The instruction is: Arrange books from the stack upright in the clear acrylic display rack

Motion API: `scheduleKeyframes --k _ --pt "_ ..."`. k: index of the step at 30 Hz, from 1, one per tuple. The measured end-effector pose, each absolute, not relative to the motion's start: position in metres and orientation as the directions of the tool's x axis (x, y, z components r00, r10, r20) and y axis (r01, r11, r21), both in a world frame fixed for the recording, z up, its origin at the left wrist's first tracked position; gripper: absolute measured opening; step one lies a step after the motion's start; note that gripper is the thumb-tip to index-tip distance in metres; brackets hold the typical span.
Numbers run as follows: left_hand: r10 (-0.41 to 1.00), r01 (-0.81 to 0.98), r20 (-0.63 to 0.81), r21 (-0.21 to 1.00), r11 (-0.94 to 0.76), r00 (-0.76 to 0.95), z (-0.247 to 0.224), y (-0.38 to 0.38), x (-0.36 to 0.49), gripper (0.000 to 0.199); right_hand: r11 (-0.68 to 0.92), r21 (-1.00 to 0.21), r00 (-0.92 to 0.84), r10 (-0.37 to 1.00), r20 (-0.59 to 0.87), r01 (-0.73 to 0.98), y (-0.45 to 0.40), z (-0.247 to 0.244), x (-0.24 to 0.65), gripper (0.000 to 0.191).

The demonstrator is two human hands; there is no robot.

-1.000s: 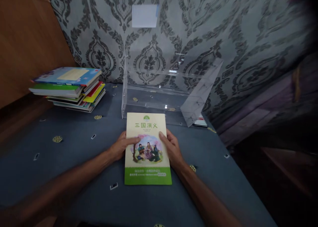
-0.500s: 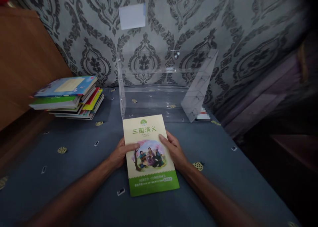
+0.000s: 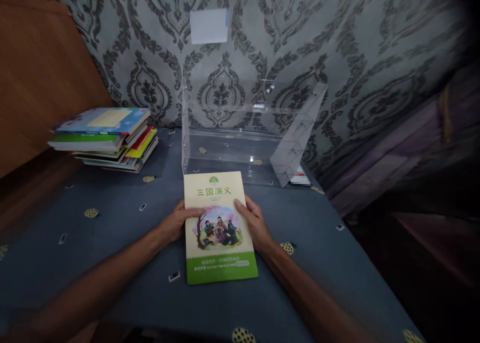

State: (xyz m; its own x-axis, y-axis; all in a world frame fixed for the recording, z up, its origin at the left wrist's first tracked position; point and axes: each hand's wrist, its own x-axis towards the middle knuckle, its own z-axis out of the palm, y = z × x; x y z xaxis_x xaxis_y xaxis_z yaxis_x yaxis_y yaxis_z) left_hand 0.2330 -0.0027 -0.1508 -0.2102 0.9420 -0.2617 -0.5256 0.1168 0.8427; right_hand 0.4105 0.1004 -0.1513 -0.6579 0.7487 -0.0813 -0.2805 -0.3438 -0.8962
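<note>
A closed book (image 3: pixel 214 263) with a cream and green cover is held in front of me, its illustrated front facing up. My left hand (image 3: pixel 179 222) grips its left edge, thumb lying across the cover. On the opposite edge my right hand (image 3: pixel 255 222) is closed in the same way, with the thumb on top. The fingers beneath the book are hidden. Just beyond the book's top edge stands a clear acrylic tiered rack (image 3: pixel 296 140), and no books stand on its tiers.
A pile of several books (image 3: pixel 103 138) lies at the left beside a brown wooden panel (image 3: pixel 41 78). A small pixelated white item (image 3: pixel 300 177) sits by the rack's right foot. Patterned wallpaper (image 3: pixel 150 88) with a white card (image 3: pixel 209 27) rises behind the blue patterned cloth (image 3: pixel 123 248).
The view has shifted and turned slightly. Both hands still hold the book, which now appears a little straighter and slightly higher and further left in the picture.
</note>
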Motion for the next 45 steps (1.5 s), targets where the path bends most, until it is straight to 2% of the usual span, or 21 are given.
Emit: scheduleKeyframes --k 8,17,26,34,45 --pt "0.937 -0.544 -0.264 0.833 0.102 -0.229 -0.147 -0.004 0.233 0.077 -0.334 -0.882 -0.669 0.743 -0.031 -0.331 0.102 -0.157 0.406 0.044" --pt "0.957 -0.580 -0.237 0.809 0.099 -0.168 -0.150 -0.010 0.228 0.066 -0.316 -0.875 -0.674 0.739 0.015 -0.366 0.100 -0.155 0.393 0.045" --pt "0.950 -0.561 -0.286 0.810 0.170 -0.125 -0.148 -0.008 0.232 0.063 -0.336 -0.875 -0.685 0.728 -0.007 -0.348 0.100 -0.158 0.402 0.041" --pt "0.948 -0.560 -0.276 0.816 0.143 -0.159 -0.148 -0.008 0.231 0.058 -0.326 -0.865 -0.672 0.740 0.017 -0.381 0.100 -0.159 0.394 0.044" --pt "0.912 -0.555 -0.371 0.803 0.220 -0.176 -0.143 -0.004 0.236 0.075 -0.352 -0.881 -0.690 0.722 -0.041 -0.315 0.102 -0.158 0.403 0.045"
